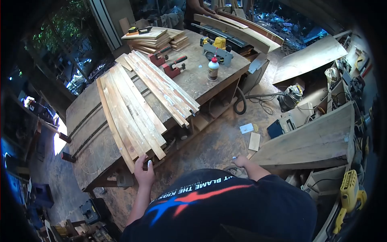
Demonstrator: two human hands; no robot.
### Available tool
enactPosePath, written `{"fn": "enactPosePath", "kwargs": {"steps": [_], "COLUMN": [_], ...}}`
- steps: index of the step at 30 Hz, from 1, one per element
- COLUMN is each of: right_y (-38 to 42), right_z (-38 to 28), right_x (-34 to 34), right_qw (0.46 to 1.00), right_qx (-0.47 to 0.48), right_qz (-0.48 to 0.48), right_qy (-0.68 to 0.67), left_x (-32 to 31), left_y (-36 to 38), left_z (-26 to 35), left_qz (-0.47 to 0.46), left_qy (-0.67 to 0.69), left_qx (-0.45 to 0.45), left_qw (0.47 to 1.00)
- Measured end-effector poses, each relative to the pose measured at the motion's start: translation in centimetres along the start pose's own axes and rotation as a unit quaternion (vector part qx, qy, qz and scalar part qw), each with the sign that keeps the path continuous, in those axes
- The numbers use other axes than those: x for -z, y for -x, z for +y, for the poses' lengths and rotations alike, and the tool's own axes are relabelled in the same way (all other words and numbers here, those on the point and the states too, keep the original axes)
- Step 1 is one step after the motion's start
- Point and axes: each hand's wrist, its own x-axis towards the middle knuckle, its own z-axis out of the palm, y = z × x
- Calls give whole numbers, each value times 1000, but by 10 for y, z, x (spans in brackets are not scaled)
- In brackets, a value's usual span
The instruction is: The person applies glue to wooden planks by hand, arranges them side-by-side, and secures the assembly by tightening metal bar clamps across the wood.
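Note:
Several long wooden planks (129,109) lie side by side on the workbench (84,161), their near ends sticking out past its edge. My left hand (144,172) is at those ends, thumb and fingers apart, fingertips right by the end of a plank. A second group of narrow strips (161,86) with whitish marks lies to the right of the planks. Low at my right side, my right hand (242,161) has its fingers curled in; a small pale spot shows at their tip, and I cannot tell what it is.
On the bench are red clamps (172,71), a glue bottle (213,69), a yellow circular saw (217,46) and stacked boards (149,40). Another person's hand (211,15) rests by long boards behind. A vacuum (291,97), a hose and large boards (306,141) occupy the right.

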Motion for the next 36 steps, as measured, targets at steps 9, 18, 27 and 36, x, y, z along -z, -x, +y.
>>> {"fn": "enactPosePath", "kwargs": {"steps": [9, 18, 27, 36], "right_y": [-38, -11, -2, -3], "right_z": [14, 51, 51, 17], "right_x": [-27, 3, -30, 21], "right_qw": [999, 999, 999, 999], "right_qx": [18, 2, -41, -46], "right_qz": [24, -33, -17, -27], "right_qy": [11, 3, -30, 5], "left_x": [24, 139, 123, 91], "left_y": [26, 123, 183, 146], "left_z": [-37, -174, -213, -236], "left_qz": [21, -178, -350, -255], "left_qy": [-9, -185, -206, -134], "left_qx": [40, 474, 589, 454], "left_qw": [999, 842, 699, 843]}}
